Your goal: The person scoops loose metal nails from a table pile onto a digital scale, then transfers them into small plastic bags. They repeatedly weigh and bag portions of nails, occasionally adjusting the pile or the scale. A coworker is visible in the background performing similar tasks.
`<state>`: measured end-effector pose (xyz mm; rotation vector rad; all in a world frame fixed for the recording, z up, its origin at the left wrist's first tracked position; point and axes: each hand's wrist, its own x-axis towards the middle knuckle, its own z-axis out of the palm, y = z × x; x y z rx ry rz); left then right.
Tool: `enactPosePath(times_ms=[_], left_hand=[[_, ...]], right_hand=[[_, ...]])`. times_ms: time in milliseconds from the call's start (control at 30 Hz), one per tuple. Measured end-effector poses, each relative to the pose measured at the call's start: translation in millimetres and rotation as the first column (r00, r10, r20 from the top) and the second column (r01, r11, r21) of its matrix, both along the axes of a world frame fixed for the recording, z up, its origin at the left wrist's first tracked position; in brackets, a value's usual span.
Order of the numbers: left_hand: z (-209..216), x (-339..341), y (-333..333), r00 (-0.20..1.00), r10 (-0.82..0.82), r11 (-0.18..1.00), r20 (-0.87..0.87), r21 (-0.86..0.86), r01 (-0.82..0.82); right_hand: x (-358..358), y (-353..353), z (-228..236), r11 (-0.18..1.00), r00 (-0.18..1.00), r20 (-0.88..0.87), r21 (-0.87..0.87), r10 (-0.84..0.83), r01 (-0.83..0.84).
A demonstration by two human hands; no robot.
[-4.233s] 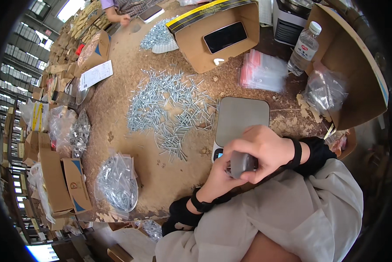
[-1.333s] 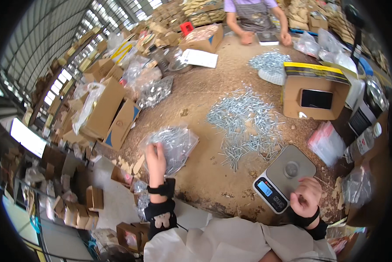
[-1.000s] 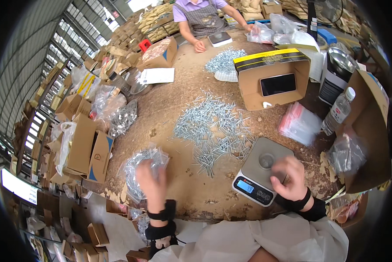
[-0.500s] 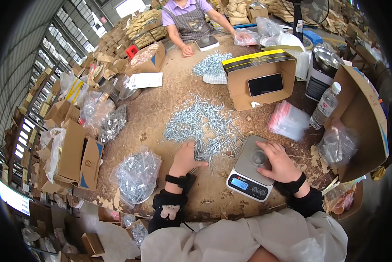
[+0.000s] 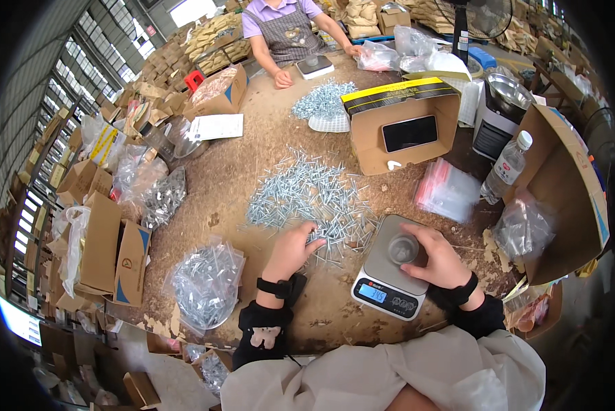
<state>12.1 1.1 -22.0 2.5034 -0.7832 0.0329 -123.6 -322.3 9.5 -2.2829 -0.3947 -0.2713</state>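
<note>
A loose pile of silvery screws (image 5: 300, 192) lies in the middle of the worn table. My left hand (image 5: 292, 252) rests at its near edge with fingers curled in among the screws; whatever lies between the fingertips is hidden. To the right, a small clear cup (image 5: 403, 248) stands on the plate of a digital scale (image 5: 384, 264) with a lit display. My right hand (image 5: 442, 259) curves round the cup's right side, thumb and forefinger apart; I cannot tell whether they touch it. A clear bag of metal parts (image 5: 205, 284) sits left of my left hand.
Beyond the pile, an open carton (image 5: 405, 154) holds a phone (image 5: 410, 133). Plastic zip bags (image 5: 448, 192), a water bottle (image 5: 507, 168) and a large carton (image 5: 561, 198) line the right. A co-worker (image 5: 287, 34) sits across the table beside another screw pile (image 5: 322, 100).
My right thumb and fingers have spread wider, showing more of the cup, and the scale's reading has changed. My left hand's fingers have shifted slightly at the pile's edge. The view has moved a little.
</note>
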Motion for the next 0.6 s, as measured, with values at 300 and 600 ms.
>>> enactPosePath(times_ms=[300, 600], left_hand=[[27.9, -7.1, -33.7, 0.990, -0.044, 0.892, -0.137, -0.451, -0.023], [61.1, -53.9, -110.0, 0.965, -0.257, 0.889, -0.047, -0.404, 0.217]], right_hand=[[8.4, 23.1, 26.8, 0.997, 0.995, -0.059, -0.001, 0.083, -0.083], [17.4, 28.6, 13.2, 0.989, 0.997, -0.016, 0.132, 0.071, -0.068]])
